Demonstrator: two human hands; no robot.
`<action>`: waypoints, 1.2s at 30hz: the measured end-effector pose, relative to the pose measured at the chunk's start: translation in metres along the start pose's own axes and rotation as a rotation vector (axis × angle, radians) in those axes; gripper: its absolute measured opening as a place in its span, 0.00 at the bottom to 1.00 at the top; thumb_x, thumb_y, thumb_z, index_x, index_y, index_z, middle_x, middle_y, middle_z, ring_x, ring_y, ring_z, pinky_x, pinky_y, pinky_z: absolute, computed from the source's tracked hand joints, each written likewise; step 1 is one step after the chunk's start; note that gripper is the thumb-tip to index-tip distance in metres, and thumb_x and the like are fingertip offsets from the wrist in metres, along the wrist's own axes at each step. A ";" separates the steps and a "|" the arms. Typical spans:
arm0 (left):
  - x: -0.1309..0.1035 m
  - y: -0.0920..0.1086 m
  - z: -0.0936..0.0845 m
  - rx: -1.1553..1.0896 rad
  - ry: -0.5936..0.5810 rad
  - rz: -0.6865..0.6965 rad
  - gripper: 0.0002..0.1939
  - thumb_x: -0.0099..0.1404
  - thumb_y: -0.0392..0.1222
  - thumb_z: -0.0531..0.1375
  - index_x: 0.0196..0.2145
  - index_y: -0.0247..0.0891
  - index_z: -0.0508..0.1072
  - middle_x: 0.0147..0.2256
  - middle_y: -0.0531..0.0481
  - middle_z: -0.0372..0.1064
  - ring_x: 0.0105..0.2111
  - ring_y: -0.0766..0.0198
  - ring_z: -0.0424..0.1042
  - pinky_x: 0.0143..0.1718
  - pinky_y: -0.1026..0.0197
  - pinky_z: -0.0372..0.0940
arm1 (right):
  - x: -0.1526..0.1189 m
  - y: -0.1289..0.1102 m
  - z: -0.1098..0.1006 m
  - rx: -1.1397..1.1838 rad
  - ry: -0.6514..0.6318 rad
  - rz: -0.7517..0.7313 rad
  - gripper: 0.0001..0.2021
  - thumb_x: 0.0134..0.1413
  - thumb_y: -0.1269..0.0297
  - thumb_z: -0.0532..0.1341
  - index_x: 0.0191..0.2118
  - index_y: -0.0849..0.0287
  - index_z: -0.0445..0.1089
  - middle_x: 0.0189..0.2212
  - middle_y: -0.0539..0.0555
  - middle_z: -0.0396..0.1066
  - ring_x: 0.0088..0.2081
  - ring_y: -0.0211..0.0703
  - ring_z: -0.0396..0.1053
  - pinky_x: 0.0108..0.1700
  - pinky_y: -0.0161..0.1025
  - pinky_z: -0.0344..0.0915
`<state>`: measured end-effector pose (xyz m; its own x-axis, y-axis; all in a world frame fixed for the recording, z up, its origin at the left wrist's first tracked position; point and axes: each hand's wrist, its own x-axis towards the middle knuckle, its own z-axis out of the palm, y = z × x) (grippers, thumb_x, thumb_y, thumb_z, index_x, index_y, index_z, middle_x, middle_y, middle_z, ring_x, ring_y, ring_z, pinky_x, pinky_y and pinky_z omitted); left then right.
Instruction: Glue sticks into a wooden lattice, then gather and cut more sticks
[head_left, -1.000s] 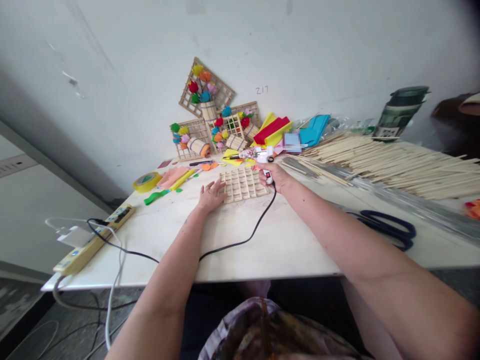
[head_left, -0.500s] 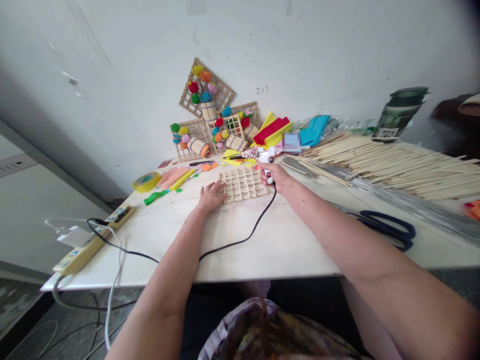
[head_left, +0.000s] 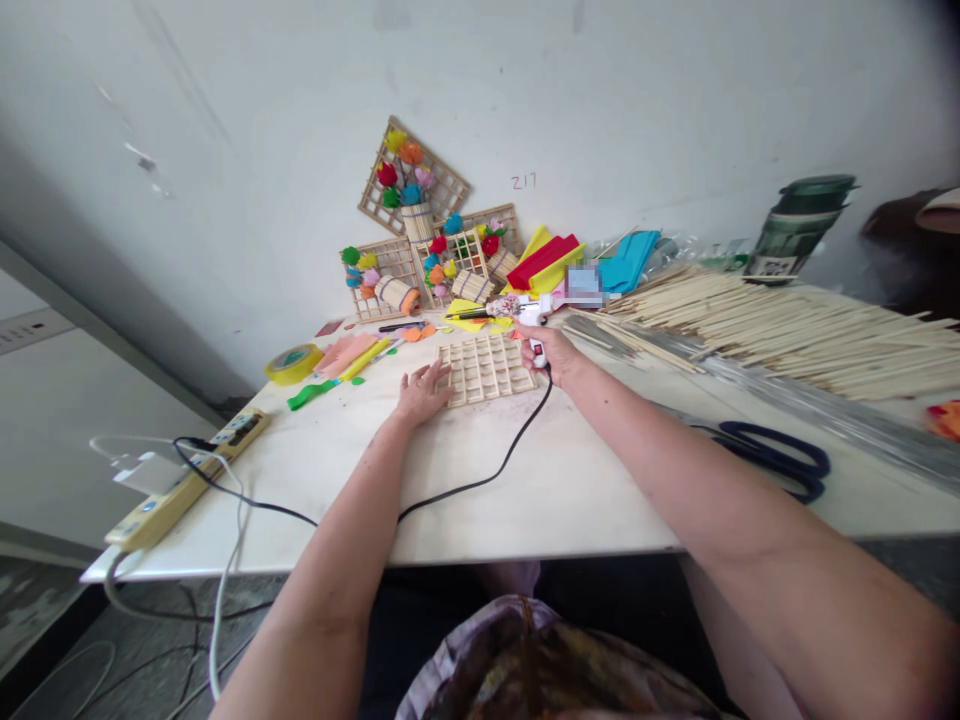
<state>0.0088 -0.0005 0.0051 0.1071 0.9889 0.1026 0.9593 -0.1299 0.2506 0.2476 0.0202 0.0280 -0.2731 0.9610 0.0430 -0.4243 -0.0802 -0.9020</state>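
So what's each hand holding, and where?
Right hand grips the glue gun by its handle. Left hand holds nothing, resting flat against the wooden grid.

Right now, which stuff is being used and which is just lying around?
In use: wooden lattice under the left hand; glue gun in the right hand.

Lying about: yellow tape roll, scissors, stick pile, power strip.

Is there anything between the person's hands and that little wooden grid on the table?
Nothing visible. The left hand rests flat against the wooden grid at its left edge, and the right hand, gripping the glue gun, sits at its right edge.
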 end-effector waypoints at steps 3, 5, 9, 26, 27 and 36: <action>0.000 0.000 0.000 0.000 0.001 -0.004 0.32 0.58 0.50 0.50 0.60 0.49 0.47 0.57 0.57 0.55 0.59 0.57 0.45 0.58 0.42 0.35 | 0.000 0.000 0.000 -0.001 0.024 0.004 0.10 0.44 0.61 0.59 0.33 0.61 0.62 0.09 0.43 0.54 0.11 0.31 0.52 0.12 0.29 0.45; 0.000 -0.001 0.000 0.001 0.001 -0.005 0.32 0.58 0.49 0.50 0.60 0.49 0.47 0.57 0.57 0.55 0.60 0.57 0.45 0.58 0.42 0.35 | -0.001 -0.001 0.000 -0.007 0.044 0.006 0.11 0.45 0.61 0.59 0.34 0.61 0.63 0.09 0.43 0.55 0.11 0.31 0.52 0.12 0.29 0.45; 0.000 -0.001 0.000 0.005 -0.001 -0.006 0.32 0.58 0.49 0.50 0.59 0.49 0.47 0.57 0.57 0.55 0.60 0.58 0.45 0.58 0.41 0.33 | -0.001 0.000 0.000 -0.005 0.057 0.015 0.10 0.46 0.62 0.58 0.34 0.61 0.63 0.09 0.43 0.55 0.11 0.31 0.53 0.12 0.28 0.45; 0.001 -0.003 0.002 -0.015 0.011 0.009 0.32 0.58 0.49 0.50 0.60 0.49 0.46 0.57 0.57 0.56 0.59 0.57 0.46 0.58 0.44 0.36 | 0.002 0.004 -0.002 -0.013 0.055 0.027 0.09 0.45 0.62 0.59 0.25 0.61 0.60 0.09 0.44 0.55 0.10 0.30 0.52 0.11 0.28 0.44; 0.001 -0.004 0.002 -0.016 0.013 0.012 0.32 0.58 0.49 0.50 0.60 0.49 0.46 0.57 0.57 0.56 0.59 0.57 0.46 0.58 0.44 0.36 | 0.003 0.005 -0.003 -0.017 0.045 0.025 0.09 0.45 0.61 0.59 0.25 0.61 0.60 0.09 0.44 0.54 0.10 0.30 0.52 0.11 0.28 0.44; 0.008 -0.009 0.003 -0.139 0.034 0.050 0.37 0.55 0.46 0.55 0.61 0.48 0.47 0.54 0.55 0.61 0.59 0.54 0.47 0.59 0.48 0.39 | 0.006 0.013 -0.007 -0.073 0.025 -0.018 0.10 0.42 0.60 0.62 0.26 0.62 0.63 0.09 0.44 0.55 0.11 0.30 0.53 0.12 0.29 0.46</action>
<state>0.0016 0.0089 0.0008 0.1431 0.9783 0.1501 0.9072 -0.1903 0.3753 0.2463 0.0263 0.0140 -0.2435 0.9686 0.0496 -0.3645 -0.0440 -0.9302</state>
